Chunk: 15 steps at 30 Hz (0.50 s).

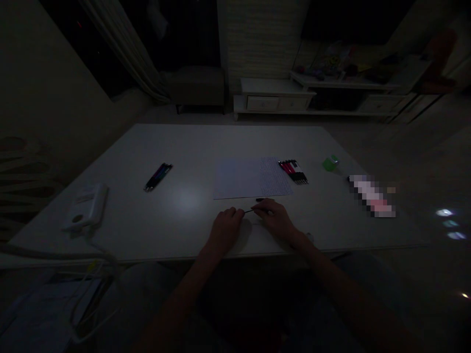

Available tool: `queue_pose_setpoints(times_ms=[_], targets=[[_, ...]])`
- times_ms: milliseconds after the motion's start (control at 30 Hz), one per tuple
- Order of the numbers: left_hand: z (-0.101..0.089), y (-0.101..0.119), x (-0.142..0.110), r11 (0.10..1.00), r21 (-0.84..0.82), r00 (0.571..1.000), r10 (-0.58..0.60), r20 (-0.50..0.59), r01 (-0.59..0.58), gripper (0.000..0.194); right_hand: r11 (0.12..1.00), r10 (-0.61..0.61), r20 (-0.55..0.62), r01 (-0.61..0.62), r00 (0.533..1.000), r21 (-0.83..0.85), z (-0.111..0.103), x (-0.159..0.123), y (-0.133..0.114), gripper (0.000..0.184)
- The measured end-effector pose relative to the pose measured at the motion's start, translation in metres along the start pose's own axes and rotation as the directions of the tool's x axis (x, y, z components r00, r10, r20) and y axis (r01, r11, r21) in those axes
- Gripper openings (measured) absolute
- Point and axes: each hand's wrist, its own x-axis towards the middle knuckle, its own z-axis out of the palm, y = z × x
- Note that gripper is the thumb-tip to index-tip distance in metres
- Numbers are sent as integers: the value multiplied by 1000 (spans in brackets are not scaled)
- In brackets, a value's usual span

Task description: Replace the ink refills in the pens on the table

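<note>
Dim living-room light leaves a low white cabinet (272, 100) against the far wall and a white table (176, 147) filling the middle of the view. Close to the table's near edge, the person's two hands meet over a thin dark rod (250, 211), possibly a pen refill, though it is too dark and small to say. The right hand (274, 218) seems to pinch it between thumb and fingertips, a narrow closed hold that would steady so slender a piece. The left hand (225, 228) curls at the rod's other end, and whether it actually has hold cannot be told. Just beyond the right hand lies a small black piece (259, 199), apart from the rod. Farther off, two sheets of paper (253, 179) lie side by side, one densely written, squarely in front of the person — apparently placed for easy reach. A tight bundle of pens (293, 171) sits just beside them and a second pen bundle (158, 176) well to the left, perhaps grouped to keep like with like. A green object (330, 163) and a pixelated object (371, 196) lie to the right — what they are cannot be told — while a white corded device (86, 206) sits at the left edge.
</note>
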Motion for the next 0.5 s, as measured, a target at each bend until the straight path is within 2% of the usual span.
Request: queue_pose_setpoints(times_ms=[100,267,500], targets=[[0,0,0,1000,11,1000,16,2,-16,13,1000,-7,27,7,1000,-9,-4,0,-2,12],[-1,0,0,1000,11,1000,-2,-2,2,13,1000,-6,-19,6,1000,-2,-10,1,-3,13],[-2,1,-1,999,10,999,35,32,-36,18,1000,-22,59,23,998,-4,-7,-1,-2,13]])
